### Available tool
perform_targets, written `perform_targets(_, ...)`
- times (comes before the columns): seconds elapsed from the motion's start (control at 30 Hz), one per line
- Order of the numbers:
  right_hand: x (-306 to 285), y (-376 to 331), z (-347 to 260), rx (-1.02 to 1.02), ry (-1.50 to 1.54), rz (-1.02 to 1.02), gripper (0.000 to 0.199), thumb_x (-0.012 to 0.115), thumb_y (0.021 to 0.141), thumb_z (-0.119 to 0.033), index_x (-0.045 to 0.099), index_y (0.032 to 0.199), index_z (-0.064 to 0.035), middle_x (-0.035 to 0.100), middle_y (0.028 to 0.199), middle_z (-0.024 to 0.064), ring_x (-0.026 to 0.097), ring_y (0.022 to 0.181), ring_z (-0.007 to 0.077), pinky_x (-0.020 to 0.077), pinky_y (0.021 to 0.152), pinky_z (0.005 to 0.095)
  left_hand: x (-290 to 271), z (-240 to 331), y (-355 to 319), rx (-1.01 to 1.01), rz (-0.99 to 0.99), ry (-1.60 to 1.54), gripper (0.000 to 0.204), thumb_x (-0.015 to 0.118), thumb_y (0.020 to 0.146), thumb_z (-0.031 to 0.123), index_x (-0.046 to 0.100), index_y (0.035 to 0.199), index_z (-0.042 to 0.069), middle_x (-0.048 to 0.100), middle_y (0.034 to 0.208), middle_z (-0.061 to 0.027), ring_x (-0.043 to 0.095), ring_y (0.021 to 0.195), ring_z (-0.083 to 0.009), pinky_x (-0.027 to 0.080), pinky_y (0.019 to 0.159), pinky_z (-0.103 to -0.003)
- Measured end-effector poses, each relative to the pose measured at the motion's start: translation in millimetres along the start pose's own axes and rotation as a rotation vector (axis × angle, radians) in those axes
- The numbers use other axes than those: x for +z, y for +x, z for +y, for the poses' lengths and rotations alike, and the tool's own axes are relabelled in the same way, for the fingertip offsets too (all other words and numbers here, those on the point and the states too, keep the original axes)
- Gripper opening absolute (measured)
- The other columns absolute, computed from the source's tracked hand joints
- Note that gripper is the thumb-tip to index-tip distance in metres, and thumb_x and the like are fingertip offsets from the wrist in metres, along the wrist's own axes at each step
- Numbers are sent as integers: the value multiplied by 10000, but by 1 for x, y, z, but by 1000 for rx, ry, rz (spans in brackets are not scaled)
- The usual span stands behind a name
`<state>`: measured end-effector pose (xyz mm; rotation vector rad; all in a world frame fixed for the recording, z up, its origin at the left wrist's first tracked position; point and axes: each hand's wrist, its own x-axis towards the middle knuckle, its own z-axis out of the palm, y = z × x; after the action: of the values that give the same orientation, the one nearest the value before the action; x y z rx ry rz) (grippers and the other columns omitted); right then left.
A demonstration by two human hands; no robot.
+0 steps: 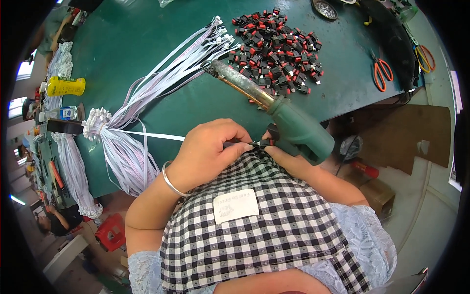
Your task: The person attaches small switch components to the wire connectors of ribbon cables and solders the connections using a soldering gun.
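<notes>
- Close in, the left hand point(208, 152) is curled into a loose fist over the lap, its fingers point(235, 142) pinched shut on a small black connector piece point(259, 143).
- Connector piece sits at the very tips of the left fingers, poking out to the person's right, just above the edge of the checked apron point(264, 220).
- Right hand point(289, 159) is mostly hidden beneath the green soldering gun point(293, 130); its fingers are wrapped round the handle, closed on it. One fingertip meets the connector piece from the other side.
- Gun's rusty barrel point(240, 85) slants up and to the left over the green table point(147, 44), its tip near the white ends of the cables.
- Whether the connector piece touches the gun body I cannot tell; they lie just beside each other.
- Silver bangle point(171, 181) on the left wrist.
- Bundle of pale flat ribbon cables point(147, 93) fans across the table left of the gun, hanging off the near edge.
- Heap of black and red connectors point(276, 51) lies on the table beyond the barrel, well apart from the hands.
- Orange-handled scissors point(382, 71) rest far right on the table; yellow bottle point(66, 86) far left.
</notes>
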<state>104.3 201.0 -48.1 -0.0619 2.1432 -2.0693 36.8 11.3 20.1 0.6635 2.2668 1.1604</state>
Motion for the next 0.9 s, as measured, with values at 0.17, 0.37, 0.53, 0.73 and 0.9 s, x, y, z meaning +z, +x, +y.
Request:
perform_targets(0.17,2,0,0,26,137,2,182,633,736,-41,570,907,-43,542,768,8,511,672,83,419,594,232,6,6,4,97,50,81,69,604,727,104,595,771,52,559,727,-86,560,678,-244,442,591,-322)
perform_targets(0.37,-1,-1,-5,179,249,-22,195,618,766,-51,552,949,-37,542,830,5,510,735,72,431,640,224,5,5,6,90,-7,101,83,606,720,37,584,794,8,587,776,-109,577,712,-234,460,633,-293)
perform_targets(0.53,4,-2,-12,237,363,81,212,613,775,-43,542,974,-30,558,872,12,527,797,79,445,714,230,3,0,-3,50,41,148,91,577,763,130,590,811,54,584,775,-100,566,692,-261,446,600,-336)
perform_targets(0.73,6,-7,-15,103,295,110,222,545,827,-121,530,1013,-2,575,972,72,549,829,129,455,728,260,-3,-7,-8,-177,-136,-274,89,519,817,86,552,805,4,520,677,1,452,597,-79,376,554,-213)
perform_targets(0.9,-34,6,-19,-185,678,306,350,462,868,-250,458,1101,10,569,1007,178,601,836,257,476,762,394,-4,-19,-13,-279,-159,-456,115,489,840,108,537,791,16,478,674,41,390,597,-38,338,538,-188)
